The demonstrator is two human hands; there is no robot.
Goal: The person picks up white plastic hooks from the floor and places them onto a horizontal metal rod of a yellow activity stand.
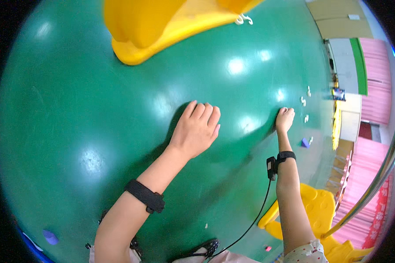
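Observation:
My left hand (197,125) hangs over the green floor (96,101), back of the hand upward. Its fingers curl down and the thumb lies beside the index finger; the palm is hidden. Farther right, my right hand (285,119) is closed like a fist, and whatever may be inside it cannot be seen. Several small white curved pieces (303,101) lie on the floor just beyond the right hand. A blue wedge-shaped block (305,143) rests near them. Black straps circle both forearms; the right one carries a small black device (271,168) with a cable.
A large yellow plastic object (162,41) stands at the top, with white curved pieces (243,19) by its edge. Yellow plastic furniture (316,210) and a curved metal bar (368,193) are at lower right. Another blue block (50,236) lies lower left. Pink curtains (375,79) hang far right.

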